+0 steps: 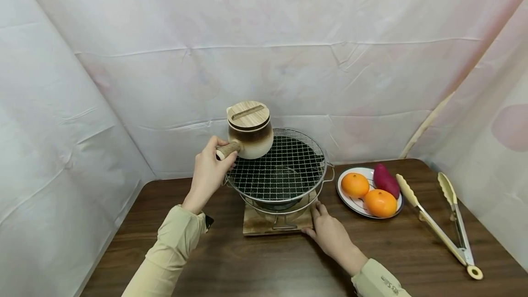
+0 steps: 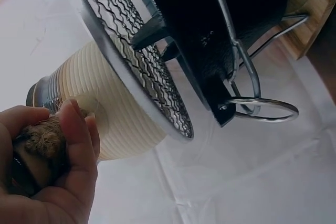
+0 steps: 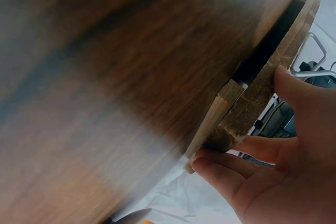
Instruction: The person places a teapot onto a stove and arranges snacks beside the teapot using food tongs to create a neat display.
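Note:
In the head view my left hand grips the side handle of a ceramic teapot, cream below and brown above. A wooden lid covers it. The pot is at the left rear of the round wire grill mesh; whether its base touches the mesh, I cannot tell. In the left wrist view, thumb and fingers close round the rough handle. My right hand holds a corner of the wooden board under the stove, thumb on one edge, fingers on another, also in the right wrist view.
Right of the grill, a white plate bears two oranges and a purple sweet potato. Metal tongs with cream tips lie spread on the dark wooden table. White cloth hangs behind.

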`<state>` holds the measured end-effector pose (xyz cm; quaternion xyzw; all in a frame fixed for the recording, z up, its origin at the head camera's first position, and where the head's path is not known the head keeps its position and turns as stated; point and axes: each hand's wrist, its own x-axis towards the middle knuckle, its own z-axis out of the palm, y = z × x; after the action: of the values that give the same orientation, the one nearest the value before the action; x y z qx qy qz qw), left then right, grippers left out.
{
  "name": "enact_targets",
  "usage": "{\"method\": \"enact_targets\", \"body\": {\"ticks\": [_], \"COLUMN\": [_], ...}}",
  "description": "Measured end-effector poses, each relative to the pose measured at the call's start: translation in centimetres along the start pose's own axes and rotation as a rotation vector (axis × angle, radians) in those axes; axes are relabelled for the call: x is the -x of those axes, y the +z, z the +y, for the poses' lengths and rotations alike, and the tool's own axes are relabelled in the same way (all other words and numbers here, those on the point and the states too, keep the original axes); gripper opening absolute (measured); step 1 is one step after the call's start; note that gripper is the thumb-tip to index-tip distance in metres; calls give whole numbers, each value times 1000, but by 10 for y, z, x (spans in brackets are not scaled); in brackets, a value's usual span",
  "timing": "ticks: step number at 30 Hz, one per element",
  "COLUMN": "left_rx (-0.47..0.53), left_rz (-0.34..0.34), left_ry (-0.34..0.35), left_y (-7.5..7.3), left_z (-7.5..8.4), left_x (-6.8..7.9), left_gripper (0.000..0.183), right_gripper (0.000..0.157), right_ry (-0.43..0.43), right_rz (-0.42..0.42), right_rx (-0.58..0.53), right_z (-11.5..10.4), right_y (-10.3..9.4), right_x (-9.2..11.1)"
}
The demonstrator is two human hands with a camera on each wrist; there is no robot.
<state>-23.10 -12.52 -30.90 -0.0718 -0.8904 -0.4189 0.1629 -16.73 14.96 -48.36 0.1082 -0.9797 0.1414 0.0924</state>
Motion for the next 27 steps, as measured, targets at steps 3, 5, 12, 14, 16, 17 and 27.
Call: {"method": "enact_targets", "body": {"ticks": [3,5,12,14,16,17,27], "left_rx": [0,-3,-9,-13,-14,-16,-16], "left_rz": [0,3,2,-2,-5,-5,-20], "left_ry": [-6,-7,-12,-13,-13,-13,-8], "left_y": [1,2,5,5,5,6,8], "left_z": [-1,-2,-6,-6,-6,-6,-2], "left_x": [-2,-2,-4,-5,-5,-5,-8], "left_gripper": [28,28,28,28,28,27,28], "right_gripper": [72,72,73,72,73,73,73], "right_ry": [0,-2,-3,-3,-3,-4,-8], "right_rz": [4,5,5,9,13,15,16], "right_rx": [1,2,7,9,12,13,17], "right_z": [0,-1,-1,-1,-1,-1,-1], "right_y": [0,0,0,0,1,1,0], "right_x": [0,0,0,0,0,0,0]}}
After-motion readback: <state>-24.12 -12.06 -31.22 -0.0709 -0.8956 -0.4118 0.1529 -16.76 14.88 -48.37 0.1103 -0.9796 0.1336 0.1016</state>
